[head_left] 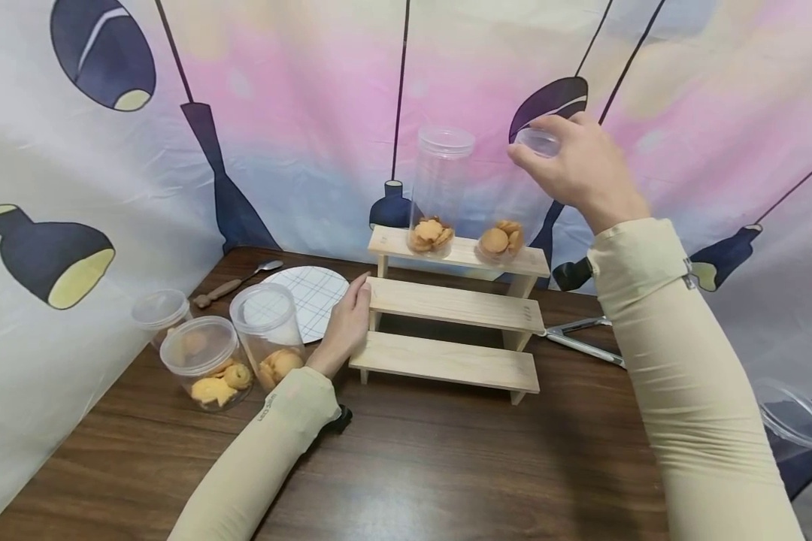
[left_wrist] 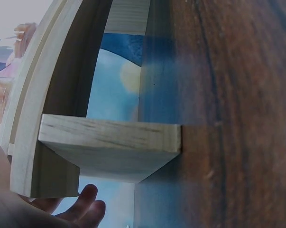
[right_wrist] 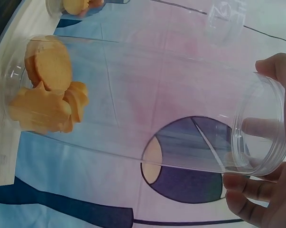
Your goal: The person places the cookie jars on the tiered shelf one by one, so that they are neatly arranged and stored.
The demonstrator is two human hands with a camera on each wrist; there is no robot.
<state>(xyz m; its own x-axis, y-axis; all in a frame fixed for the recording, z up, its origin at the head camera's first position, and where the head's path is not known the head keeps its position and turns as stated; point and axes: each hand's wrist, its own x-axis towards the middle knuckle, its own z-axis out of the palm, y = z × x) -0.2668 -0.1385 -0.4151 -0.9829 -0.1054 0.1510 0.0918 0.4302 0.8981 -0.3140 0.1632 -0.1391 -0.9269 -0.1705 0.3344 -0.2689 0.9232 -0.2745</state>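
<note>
My right hand [head_left: 585, 165] grips the lidded top of a tall clear plastic jar [right_wrist: 133, 99], fingers and thumb around its rim. Cookies [head_left: 502, 239] lie in the bottom of this jar, whose base is at the right part of the top step of a three-step wooden stand [head_left: 453, 304]. Beside it on that step is another tall lidded jar [head_left: 443, 176] with cookies. My left hand [head_left: 345, 323] holds the left end of the stand's middle step; in the left wrist view, its fingers [left_wrist: 88, 206] reach around the plank's end.
Several lidded cookie jars [head_left: 206, 361] stand at the table's left. Behind them lie a round checked mat [head_left: 318, 293] and a wooden-handled utensil [head_left: 226, 289]. Metal tongs [head_left: 585, 347] lie right of the stand. Another clear container [head_left: 795, 413] is at the far right. A patterned curtain hangs behind.
</note>
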